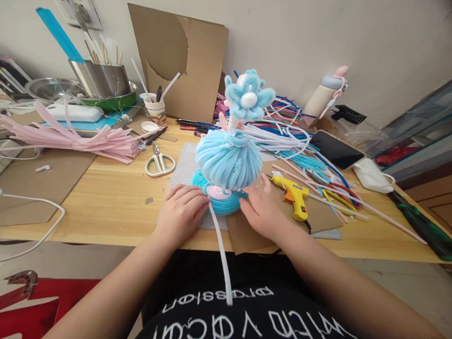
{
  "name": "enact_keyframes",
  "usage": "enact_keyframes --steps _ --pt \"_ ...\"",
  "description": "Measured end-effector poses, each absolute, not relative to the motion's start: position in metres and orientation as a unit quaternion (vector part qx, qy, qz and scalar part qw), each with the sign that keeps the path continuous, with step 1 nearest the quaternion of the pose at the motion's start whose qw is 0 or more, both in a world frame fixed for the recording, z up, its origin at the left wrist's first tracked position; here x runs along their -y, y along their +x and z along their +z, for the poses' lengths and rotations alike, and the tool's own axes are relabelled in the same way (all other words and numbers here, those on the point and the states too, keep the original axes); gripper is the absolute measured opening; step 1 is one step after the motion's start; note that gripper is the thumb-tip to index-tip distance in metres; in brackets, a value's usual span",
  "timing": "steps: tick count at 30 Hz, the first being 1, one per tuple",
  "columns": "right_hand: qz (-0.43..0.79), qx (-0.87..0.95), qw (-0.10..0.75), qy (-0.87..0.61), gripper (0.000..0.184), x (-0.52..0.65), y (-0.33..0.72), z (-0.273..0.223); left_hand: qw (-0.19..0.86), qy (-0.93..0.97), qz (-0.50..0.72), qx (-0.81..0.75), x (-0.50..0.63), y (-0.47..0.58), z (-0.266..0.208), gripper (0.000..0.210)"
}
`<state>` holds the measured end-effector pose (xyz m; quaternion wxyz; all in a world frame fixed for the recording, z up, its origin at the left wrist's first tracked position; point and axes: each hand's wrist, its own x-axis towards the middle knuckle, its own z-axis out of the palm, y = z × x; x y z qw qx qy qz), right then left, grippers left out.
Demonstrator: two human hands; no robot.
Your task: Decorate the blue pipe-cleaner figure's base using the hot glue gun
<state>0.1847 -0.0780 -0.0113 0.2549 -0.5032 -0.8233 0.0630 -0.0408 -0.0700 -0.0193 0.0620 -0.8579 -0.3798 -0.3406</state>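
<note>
A pipe-cleaner figure (229,160) stands upright in front of me, with a pleated light-blue skirt and a blue flower with white centres on top. Its round base (226,207) is of darker blue coils with a pink patch. My left hand (183,207) is at the base's left side, its fingers closed on a white pipe cleaner (221,249) that hangs down over my shirt. On the other side, my right hand (263,205) grips the base's edge; some of its fingertips are hidden by the skirt.
A yellow glue gun (294,193) lies right of my right hand, on cardboard. Scissors (160,162) rest to the left. Pink pipe cleaners (88,136) are bundled at far left; white and blue ones (278,136) are piled behind. A paper cup (155,110) and cardboard sheet (205,70) stand at the back.
</note>
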Motion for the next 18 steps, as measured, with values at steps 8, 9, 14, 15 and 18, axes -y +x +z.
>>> enact_keyframes --steps 8,9,14,15,18 --pt "0.049 0.844 0.160 -0.509 0.019 0.070 0.173 -0.004 0.070 -0.856 -0.342 0.382 0.071 -0.040 -0.019 0.005" --pt "0.049 0.845 0.159 -0.509 0.020 0.070 0.171 -0.002 0.070 -0.855 -0.342 0.382 0.071 -0.040 -0.019 0.005" --pt "0.056 0.858 0.161 -0.485 0.022 0.068 0.163 0.003 0.072 -0.854 -0.345 0.382 0.071 -0.040 -0.020 0.005" --pt "0.057 0.859 0.156 -0.484 0.021 0.067 0.162 0.003 0.073 -0.854 -0.346 0.382 0.071 -0.040 -0.020 0.005" --pt "0.047 0.861 0.151 -0.483 0.023 0.067 0.159 0.003 0.074 -0.853 -0.348 0.382 0.071 -0.039 -0.020 0.004"
